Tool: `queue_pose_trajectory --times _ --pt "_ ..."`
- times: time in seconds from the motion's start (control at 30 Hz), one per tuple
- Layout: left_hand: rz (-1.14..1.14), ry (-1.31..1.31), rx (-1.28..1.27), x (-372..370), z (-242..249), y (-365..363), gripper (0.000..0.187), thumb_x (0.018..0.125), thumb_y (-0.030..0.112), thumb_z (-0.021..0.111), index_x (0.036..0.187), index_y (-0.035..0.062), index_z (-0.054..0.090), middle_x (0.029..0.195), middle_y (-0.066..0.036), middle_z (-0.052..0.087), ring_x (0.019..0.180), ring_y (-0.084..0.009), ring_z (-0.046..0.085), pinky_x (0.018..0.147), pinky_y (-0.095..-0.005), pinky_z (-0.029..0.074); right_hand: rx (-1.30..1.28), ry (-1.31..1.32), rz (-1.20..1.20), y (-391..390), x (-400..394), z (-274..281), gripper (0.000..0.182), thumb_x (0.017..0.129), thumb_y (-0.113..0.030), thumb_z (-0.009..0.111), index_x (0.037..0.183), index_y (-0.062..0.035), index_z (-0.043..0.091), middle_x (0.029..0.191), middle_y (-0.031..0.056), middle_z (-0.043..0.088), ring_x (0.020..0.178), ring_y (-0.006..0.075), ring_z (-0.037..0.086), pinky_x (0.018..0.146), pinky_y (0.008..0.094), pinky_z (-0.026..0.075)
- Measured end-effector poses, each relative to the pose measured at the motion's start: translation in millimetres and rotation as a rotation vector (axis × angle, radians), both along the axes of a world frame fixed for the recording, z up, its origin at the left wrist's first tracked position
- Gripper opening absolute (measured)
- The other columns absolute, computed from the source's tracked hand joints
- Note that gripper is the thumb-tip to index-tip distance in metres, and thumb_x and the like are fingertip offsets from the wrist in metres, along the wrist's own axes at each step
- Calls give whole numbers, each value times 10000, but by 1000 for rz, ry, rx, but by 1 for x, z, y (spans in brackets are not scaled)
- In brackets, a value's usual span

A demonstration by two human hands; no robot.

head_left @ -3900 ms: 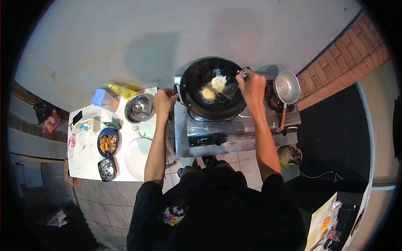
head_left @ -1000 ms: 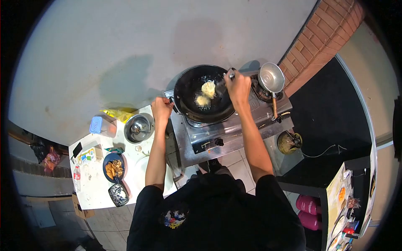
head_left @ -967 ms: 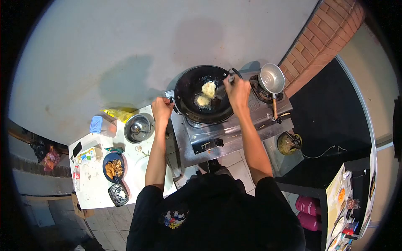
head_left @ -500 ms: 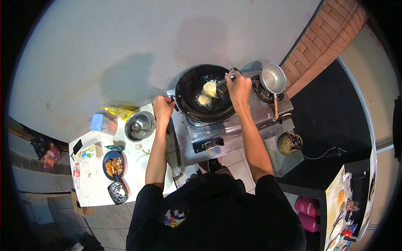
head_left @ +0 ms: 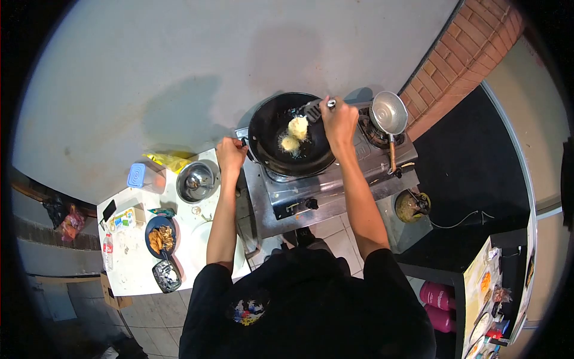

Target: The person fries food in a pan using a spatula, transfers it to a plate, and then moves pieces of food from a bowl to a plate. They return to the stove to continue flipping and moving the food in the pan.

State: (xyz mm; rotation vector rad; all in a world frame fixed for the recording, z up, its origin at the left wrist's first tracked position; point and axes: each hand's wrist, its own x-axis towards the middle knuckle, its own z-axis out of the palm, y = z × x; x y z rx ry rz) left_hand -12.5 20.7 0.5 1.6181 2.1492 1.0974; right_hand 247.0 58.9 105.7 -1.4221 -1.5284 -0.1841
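Note:
A black wok (head_left: 293, 163) sits on the left burner of a metal gas stove (head_left: 263, 209). Two pale, battered-looking pieces of food (head_left: 298, 127) lie in bubbling oil in it, one larger than the other. My left hand (head_left: 231, 154) is closed on the wok's left handle (head_left: 245, 143). In my right hand (head_left: 339, 122) is a slotted spatula (head_left: 313, 110), its dark blade over the wok's upper right, just beside the larger piece. My fingers wrap round the spatula's handle.
A small saucepan (head_left: 388, 112) stands on the right burner. On the white table (head_left: 128, 269) at left are a steel bowl (head_left: 195, 181), a blue-lidded container (head_left: 145, 178), a dark plate of fried food (head_left: 160, 237) and a bottle (head_left: 108, 251). A brick column (head_left: 445, 66) rises at right.
The spatula blade has turned and moved up and left, from beside the larger piece's lower right to its upper right. My left hand stays on the wok handle.

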Motion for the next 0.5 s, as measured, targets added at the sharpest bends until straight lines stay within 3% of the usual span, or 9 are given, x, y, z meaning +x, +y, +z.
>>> queue_pose_trajectory --times 0.13,0.4,0.5 --pt "8 70 12 -1 -3 4 244 652 145 802 806 23 657 760 -134 680 733 -309 662 712 -401 526 23 25 67 -17 8 -7 234 820 -147 659 675 33 621 560 216 564 520 383 586 480 411 444" --pt "31 100 -26 1 -1 5 244 639 148 815 790 13 680 803 -149 690 773 -300 675 730 -384 524 -263 -12 95 -47 7 -50 206 790 -173 695 729 13 632 607 241 585 592 416 605 536 453 466" --pt "23 52 -18 1 -3 1 229 656 144 795 787 33 642 763 -141 663 766 -326 644 724 -408 515 -136 -27 101 -30 3 -54 269 809 -173 679 661 39 607 533 218 542 506 400 565 477 424 429"
